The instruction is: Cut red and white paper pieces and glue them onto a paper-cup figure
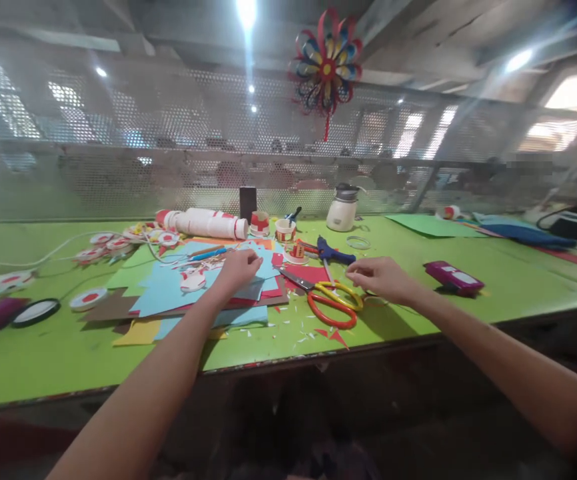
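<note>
My left hand (239,268) is over a pile of light blue paper sheets (168,287), its fingers curled together; whatever they may pinch is too small to make out. To the right, my right hand (381,277) hovers above the green table with its fingertips drawn together, and I cannot make out anything in them. Between the hands lie large scissors (332,312) with one red and one yellow handle loop, blades pointing left. Just behind my right hand sits a blue glue gun (336,252). A red and white paper piece (193,280) rests on the sheets beside my left wrist.
A white and red paper roll (211,223), small cups (285,230) and a white jug (342,210) stand along the back. A purple device (453,278) lies at right. Tape (88,299) is at left, with a cable (58,250) behind. Paper scraps litter the table's front edge.
</note>
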Available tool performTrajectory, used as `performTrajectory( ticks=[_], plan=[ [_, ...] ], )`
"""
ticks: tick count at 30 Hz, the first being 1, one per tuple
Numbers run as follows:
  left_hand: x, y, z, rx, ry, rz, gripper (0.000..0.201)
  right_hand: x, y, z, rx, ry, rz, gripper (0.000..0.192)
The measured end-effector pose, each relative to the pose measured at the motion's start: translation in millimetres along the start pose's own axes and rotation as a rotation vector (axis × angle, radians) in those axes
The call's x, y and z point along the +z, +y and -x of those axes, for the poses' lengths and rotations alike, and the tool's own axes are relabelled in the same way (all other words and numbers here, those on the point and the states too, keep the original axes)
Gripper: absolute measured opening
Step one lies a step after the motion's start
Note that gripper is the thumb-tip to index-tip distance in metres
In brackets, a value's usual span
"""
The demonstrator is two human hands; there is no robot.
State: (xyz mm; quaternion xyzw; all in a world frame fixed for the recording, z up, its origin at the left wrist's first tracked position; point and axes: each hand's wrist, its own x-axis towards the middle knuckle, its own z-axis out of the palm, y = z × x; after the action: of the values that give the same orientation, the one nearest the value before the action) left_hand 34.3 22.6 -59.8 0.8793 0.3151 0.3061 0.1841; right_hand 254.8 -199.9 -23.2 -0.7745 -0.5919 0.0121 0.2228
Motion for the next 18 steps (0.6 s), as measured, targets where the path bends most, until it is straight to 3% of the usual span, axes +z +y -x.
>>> performTrajectory(
  ticks=[5,8,15,18],
  plan=[
    [7.2,1,2,0.072,-0.09,-0.085,0.024,18,-14,16,-0.193,-0.164,0.27,0.026],
    [9.1,0,2,0.088,-0.139,-0.115,0.027,29,-26,16,-0.197,-0.188,0.42,0.028],
    [13.5,-2,2,0.108,-0.214,-0.143,0.029,35,-24,8,-0.101,-0.275,0.353,0.05],
    [15.9,-2,3,0.113,-0.233,-0.156,0.029,31,-17,9,-0.023,-0.263,0.191,0.053]
  ],
)
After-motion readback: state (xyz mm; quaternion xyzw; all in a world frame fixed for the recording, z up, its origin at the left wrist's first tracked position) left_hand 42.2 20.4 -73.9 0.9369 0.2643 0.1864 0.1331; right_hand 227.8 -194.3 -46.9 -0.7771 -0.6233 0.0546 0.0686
